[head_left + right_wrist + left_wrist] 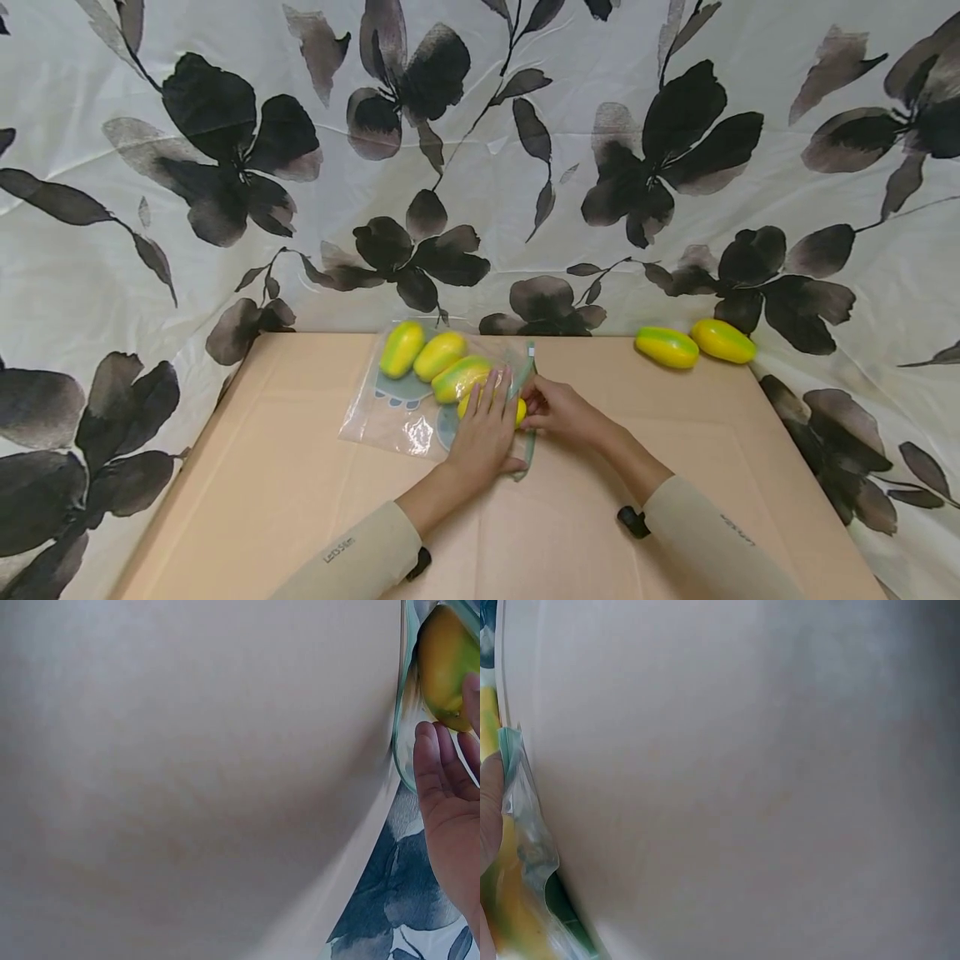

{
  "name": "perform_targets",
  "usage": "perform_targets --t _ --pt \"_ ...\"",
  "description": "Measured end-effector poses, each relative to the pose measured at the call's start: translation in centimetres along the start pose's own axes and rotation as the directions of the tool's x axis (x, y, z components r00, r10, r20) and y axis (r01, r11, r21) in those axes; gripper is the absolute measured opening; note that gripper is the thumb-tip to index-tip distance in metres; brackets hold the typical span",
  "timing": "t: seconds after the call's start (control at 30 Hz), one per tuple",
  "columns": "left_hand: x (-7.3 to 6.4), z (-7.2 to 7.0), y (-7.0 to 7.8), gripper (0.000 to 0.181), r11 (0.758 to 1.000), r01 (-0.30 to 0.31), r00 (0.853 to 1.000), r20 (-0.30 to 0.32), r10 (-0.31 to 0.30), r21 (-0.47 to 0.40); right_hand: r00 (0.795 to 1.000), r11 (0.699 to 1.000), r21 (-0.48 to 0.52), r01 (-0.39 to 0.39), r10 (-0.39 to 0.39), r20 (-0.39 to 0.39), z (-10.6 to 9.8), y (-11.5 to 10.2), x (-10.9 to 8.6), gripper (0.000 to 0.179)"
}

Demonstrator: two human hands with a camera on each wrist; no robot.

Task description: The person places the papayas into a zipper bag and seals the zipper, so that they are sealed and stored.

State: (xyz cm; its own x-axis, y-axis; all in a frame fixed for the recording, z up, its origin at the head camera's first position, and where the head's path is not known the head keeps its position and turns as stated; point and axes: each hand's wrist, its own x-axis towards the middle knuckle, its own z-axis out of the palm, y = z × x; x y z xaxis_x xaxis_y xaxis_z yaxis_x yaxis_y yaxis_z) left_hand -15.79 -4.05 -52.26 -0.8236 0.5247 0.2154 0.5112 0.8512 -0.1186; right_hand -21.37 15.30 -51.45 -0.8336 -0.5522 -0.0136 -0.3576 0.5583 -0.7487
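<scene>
A clear zip bag (367, 421) with a green-edged mouth lies on the table, its opening to the right. Inside it are several yellow-green mangoes (402, 349), seemingly plastic. My left hand (483, 429) lies with outstretched fingers across the bag near its mouth, over one mango (521, 412). At the opening, my right hand (562, 410) has its fingertips against the end of that mango. The right wrist view shows this mango (446, 667) within the bag's green rim, the fingers loosely extended beneath it. Only part of the left hand (489, 814) appears in the left wrist view.
Two more mangoes, one (666, 347) beside another (723, 342), lie at the table's back right corner. The tan table (285, 483) ends at a floral cloth (525, 208) behind and along its sides.
</scene>
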Motion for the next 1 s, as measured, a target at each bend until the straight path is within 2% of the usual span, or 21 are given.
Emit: perform_targets --t 0.17,0.33,0.53,0.7,0.87,1.0 --pt "0.0 0.0 -0.1 0.133 1.0 0.004 1.0 0.004 -0.004 0.009 1.0 1.0 -0.003 0.002 -0.002 -0.014 -0.3 -0.1 -0.2 0.043" --pt "0.1 0.1 -0.1 0.134 1.0 0.0 1.0 -0.008 0.0 0.019 0.998 0.999 -0.021 -0.05 0.049 -0.048 -1.1 0.4 -1.0 0.038" --pt "0.1 0.2 -0.1 0.135 1.0 -0.001 1.0 -0.007 0.001 0.021 0.988 0.992 -0.039 -0.119 0.114 -0.107 -3.3 1.8 -2.3 0.041" --pt "0.1 0.2 0.0 0.135 1.0 0.0 1.0 -0.001 0.0 0.02 0.968 0.979 -0.071 -0.193 0.178 -0.179 -6.0 3.4 -3.4 0.052" --pt "0.2 0.4 0.0 0.135 1.0 0.002 1.0 0.007 -0.002 0.016 0.938 0.963 -0.115 -0.244 0.204 -0.279 -9.4 5.1 -4.6 0.061" --pt "0.2 0.4 0.0 0.135 1.0 0.006 1.0 0.012 -0.006 0.019 0.913 0.942 -0.14 -0.304 0.246 -0.327 -11.9 6.3 -5.2 0.066"
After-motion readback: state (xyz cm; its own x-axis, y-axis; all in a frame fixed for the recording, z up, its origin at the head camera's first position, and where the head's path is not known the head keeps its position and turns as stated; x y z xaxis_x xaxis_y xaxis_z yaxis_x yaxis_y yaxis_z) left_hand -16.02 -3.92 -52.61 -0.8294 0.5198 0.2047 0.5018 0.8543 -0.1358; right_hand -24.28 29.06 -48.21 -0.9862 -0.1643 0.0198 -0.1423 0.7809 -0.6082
